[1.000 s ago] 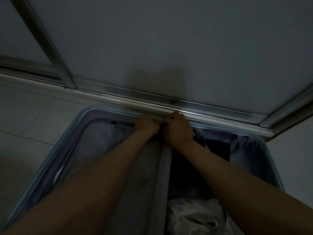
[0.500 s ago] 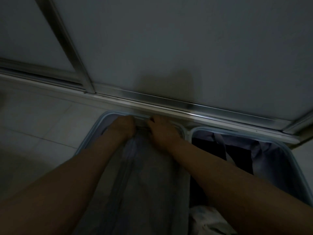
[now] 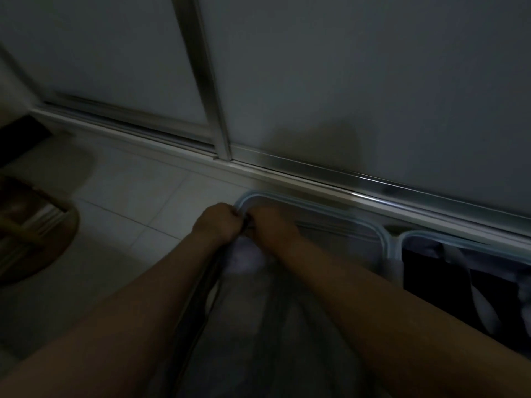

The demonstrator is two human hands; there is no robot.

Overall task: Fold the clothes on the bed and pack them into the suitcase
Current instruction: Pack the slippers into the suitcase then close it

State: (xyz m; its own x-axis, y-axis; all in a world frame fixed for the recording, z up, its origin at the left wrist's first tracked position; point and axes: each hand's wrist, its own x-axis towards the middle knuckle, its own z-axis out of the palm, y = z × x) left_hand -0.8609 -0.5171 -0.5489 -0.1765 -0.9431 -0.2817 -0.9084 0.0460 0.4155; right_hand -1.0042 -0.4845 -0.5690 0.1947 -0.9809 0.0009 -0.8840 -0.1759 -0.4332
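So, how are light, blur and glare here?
Head view: very dim and motion-blurred, worst at the left edge; the door rail shows a thin glare; the left hand and right hand pinch something at the suitcase rim, probably a zipper, lost in shadow.

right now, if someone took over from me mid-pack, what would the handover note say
Left hand: fingers curled, pinching the divider cover at the far left corner of the suitcase.
Right hand: pinching beside it; the small dark piece between them may be a zip pull, too dim to tell.
Suitcase lies open on floor tiles by sliding doors; cover spans its left half, dark clothes in the right.
Done: some clothes packed. Left: fasten the cover, close the suitcase; bed out of view.
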